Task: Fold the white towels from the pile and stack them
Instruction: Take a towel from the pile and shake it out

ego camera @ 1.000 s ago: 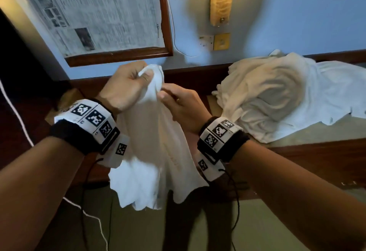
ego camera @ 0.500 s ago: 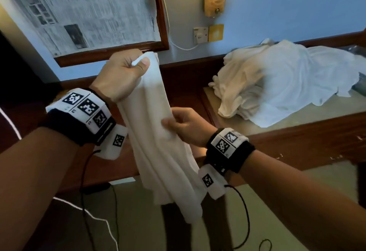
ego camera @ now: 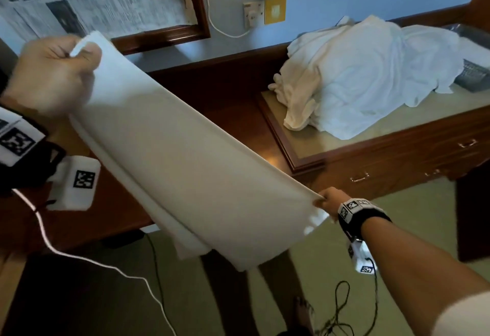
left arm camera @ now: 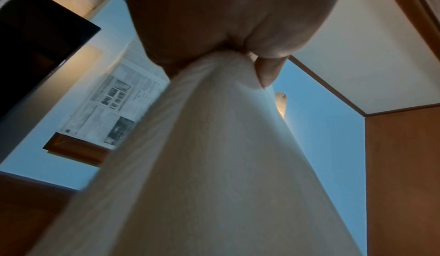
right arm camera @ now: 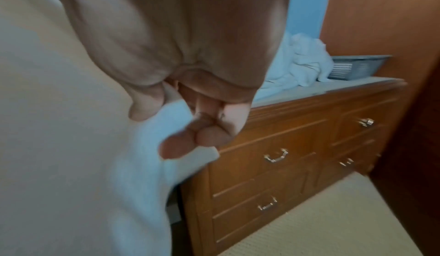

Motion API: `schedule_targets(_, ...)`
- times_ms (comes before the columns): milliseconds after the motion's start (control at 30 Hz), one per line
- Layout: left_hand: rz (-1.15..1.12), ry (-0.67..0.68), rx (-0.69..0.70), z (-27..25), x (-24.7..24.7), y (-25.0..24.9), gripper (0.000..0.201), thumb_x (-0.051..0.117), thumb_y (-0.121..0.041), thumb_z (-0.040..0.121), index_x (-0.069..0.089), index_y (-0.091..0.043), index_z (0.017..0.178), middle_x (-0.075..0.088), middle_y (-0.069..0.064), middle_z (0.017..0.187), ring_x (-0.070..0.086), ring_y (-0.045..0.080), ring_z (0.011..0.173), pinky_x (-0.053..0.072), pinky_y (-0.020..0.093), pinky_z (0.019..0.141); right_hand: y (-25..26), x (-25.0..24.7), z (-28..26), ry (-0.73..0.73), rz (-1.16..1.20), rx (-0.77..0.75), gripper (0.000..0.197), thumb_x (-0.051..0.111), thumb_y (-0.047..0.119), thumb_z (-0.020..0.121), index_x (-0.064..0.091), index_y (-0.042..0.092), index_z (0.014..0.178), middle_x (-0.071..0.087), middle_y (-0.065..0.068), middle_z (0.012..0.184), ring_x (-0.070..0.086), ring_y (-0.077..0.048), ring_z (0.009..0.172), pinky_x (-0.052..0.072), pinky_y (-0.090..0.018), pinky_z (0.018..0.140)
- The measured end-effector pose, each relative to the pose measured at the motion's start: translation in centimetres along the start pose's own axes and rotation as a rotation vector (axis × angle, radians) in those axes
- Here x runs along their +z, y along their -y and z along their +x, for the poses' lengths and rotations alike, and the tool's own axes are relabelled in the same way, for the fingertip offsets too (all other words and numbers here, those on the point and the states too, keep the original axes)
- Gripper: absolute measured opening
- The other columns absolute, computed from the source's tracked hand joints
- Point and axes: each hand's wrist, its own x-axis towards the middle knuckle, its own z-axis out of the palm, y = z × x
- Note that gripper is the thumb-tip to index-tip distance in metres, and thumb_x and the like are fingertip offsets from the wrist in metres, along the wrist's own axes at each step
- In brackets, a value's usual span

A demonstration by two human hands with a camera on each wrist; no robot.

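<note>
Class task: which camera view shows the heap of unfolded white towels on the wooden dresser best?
The head view: the whole heap of unfolded white towels lies in sight on the wooden dresser. The right wrist view catches only a small, blurred part of it behind the right hand. The left wrist view shows none.

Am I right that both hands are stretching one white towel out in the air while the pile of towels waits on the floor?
Nearly: the pile of towels lies on the wooden dresser, not the floor, as the head view shows. Left hand and right hand do stretch the towel.
</note>
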Motion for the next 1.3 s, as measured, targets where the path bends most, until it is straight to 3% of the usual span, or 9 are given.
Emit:
schedule_targets(100,-0.017,0.015,0.016,-0.4,-0.5,-0.8,0.035,0.052,-0.035,0.097,0.062,-0.040,0.063,0.053,-0.022,0.049,0.045,-0.005,0.046,0.033,0.019,0.053,-1.2,-1.1,0.2,-0.077,-0.069,0.091,0.018,0.062,0.020,0.094,0.073,0.013,0.108,0.072,-0.015,0.105,0.068,-0.032,0.098,0.054,-0.033,0.084)
schedule_targets(200,-0.059,0.059,0.044,-0.9,1.5,-2.5,0.027,0.054,-0.036,0.098,0.065,-0.027,0.075,0.054,-0.010,0.059,0.045,0.002,0.053,0.035,0.023,0.055,1.2,-2.7,0.8,-0.154,-0.079,-0.005,0.030,0.060,0.011,0.089,0.069,0.016,0.117,0.068,-0.011,0.121,0.063,-0.030,0.113,0.050,-0.031,0.092)
schedule_targets(300,-0.089,0.173,0.167,-1.8,4.6,-4.7,0.040,0.054,-0.033,0.098,0.058,0.005,0.086,0.048,0.013,0.076,0.042,0.015,0.067,0.034,0.029,0.058,7.2,-5.2,0.4,-0.237,0.023,-0.328,0.038,0.061,0.012,0.086,0.067,0.019,0.123,0.066,-0.004,0.126,0.061,-0.023,0.118,0.045,-0.027,0.096)
schedule_targets(533,0.010,0.378,0.210,-3.2,10.4,-8.7,0.027,0.054,-0.023,0.103,0.063,-0.006,0.084,0.061,0.013,0.076,0.054,0.016,0.063,0.043,0.030,0.061,21.9,-13.9,-7.7,-0.041,0.544,-1.119,0.028,0.072,0.014,0.088,0.064,0.021,0.114,0.068,0.004,0.109,0.064,-0.008,0.098,0.053,-0.035,0.092)
schedule_targets(600,-0.008,0.343,0.210,-3.3,10.6,-9.5,0.025,0.053,-0.021,0.103,0.064,-0.006,0.085,0.060,0.019,0.078,0.052,0.026,0.067,0.040,0.034,0.062,23.1,-15.5,-8.4,-0.097,0.572,-1.177,0.008,0.073,0.013,0.087,0.067,0.014,0.091,0.067,0.000,0.086,0.062,-0.008,0.081,0.054,-0.037,0.079)
schedule_targets(667,-0.071,0.290,0.172,-3.2,10.5,-9.9,0.026,0.054,-0.019,0.103,0.063,-0.005,0.083,0.054,0.008,0.069,0.047,0.016,0.062,0.035,0.030,0.060,23.7,-16.8,-8.5,-0.189,0.537,-1.218,0.013,0.073,0.011,0.087,0.063,0.007,0.080,0.061,0.000,0.074,0.056,-0.007,0.069,0.048,-0.028,0.069)
schedule_targets(767,-0.140,0.195,0.124,-3.3,10.6,-10.2,0.025,0.058,-0.017,0.101,0.068,-0.005,0.082,0.050,-0.010,0.061,0.042,0.002,0.054,0.033,0.021,0.055,24.2,-18.3,-8.9,-0.205,0.477,-1.280,0.016,0.072,0.013,0.088,0.063,0.001,0.085,0.069,-0.009,0.081,0.065,-0.020,0.075,0.051,-0.033,0.073)
schedule_targets(1100,-0.351,-0.116,0.096,-3.7,12.8,-12.5,0.018,0.066,-0.009,0.095,0.070,0.001,0.081,0.051,0.005,0.066,0.040,0.009,0.055,0.031,0.023,0.052,25.2,-22.5,-8.7,-0.231,0.385,-1.356,0.014,0.062,0.009,0.093,0.068,-0.001,0.101,0.072,-0.016,0.098,0.068,-0.029,0.094,0.052,-0.046,0.092)
schedule_targets(1300,-0.437,-0.230,0.111,-3.5,15.4,-13.4,0.027,0.067,-0.009,0.095,0.058,0.012,0.080,0.047,0.009,0.067,0.038,0.016,0.058,0.030,0.025,0.052,24.8,-25.6,-9.3,-0.444,0.366,-1.396,0.010,0.063,0.013,0.088,0.065,0.004,0.085,0.063,-0.015,0.077,0.057,-0.025,0.071,0.047,-0.035,0.068)
